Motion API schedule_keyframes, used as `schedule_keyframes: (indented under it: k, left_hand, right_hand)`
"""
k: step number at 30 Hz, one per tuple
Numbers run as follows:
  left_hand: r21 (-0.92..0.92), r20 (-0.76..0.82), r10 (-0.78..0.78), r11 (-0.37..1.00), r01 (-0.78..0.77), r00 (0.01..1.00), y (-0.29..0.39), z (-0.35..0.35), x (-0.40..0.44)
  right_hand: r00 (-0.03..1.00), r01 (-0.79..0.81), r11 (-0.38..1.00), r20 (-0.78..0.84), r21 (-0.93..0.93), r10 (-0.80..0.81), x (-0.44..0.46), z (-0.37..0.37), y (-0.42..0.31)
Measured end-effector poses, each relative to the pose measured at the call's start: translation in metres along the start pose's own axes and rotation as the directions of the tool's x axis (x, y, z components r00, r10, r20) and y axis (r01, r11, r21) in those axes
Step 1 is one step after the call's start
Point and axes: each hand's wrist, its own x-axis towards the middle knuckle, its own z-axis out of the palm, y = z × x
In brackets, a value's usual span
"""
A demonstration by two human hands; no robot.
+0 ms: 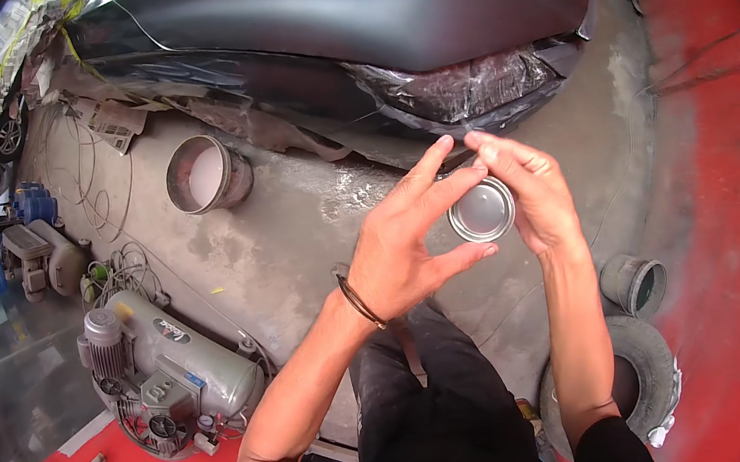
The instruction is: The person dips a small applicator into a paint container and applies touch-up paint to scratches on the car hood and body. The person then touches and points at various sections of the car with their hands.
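A small round metal tin can (pixel 482 211) is held up in front of my body, its shiny rim and greyish round top facing me. Curled round its right side, my right hand (pixel 540 193) has its fingertips at the upper rim. My left hand (pixel 404 237), with a dark bracelet on the wrist, reaches across from the left. Its index finger lies along the upper rim and its thumb at the lower rim, with a gap between palm and can. The can's underside is hidden.
Ahead stands a dark grey car body (pixel 339 8) with plastic film (pixel 463 85) over its lamp area. A bucket (pixel 234 174) of pale liquid, an air compressor (pixel 184 352) with hoses, a tyre (pixel 657 351) and a smaller bucket (pixel 619 286) stand on the floor.
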Motion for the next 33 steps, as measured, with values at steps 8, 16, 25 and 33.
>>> schedule_keyframes:
  k: [8, 16, 25, 33]
  left_hand:
    - [0.221, -0.215, 0.024, 0.975, 0.025, 0.976, -0.038, -0.011, 0.006]
    - [0.372, -0.336, 0.025, 0.922, 0.109, 0.941, -0.072, -0.017, 0.011]
    - [0.444, -0.367, 0.001, 0.879, 0.174, 0.93, -0.087, -0.025, 0.007]
    - [0.443, -0.382, -0.005, 0.877, 0.188, 0.924, -0.093, -0.03, 0.005]
  right_hand:
    - [0.945, 0.231, 0.75, -0.041, -0.62, -0.324, 0.002, 0.031, -0.032]
    - [0.787, 0.459, 0.125, 0.337, -0.88, -0.516, 0.016, 0.071, -0.019]
    - [0.776, 0.471, 0.001, 0.413, -0.882, -0.477, 0.035, 0.079, -0.004]
    - [0.777, 0.492, 0.073, 0.4, -0.868, -0.486, 0.034, 0.089, -0.007]
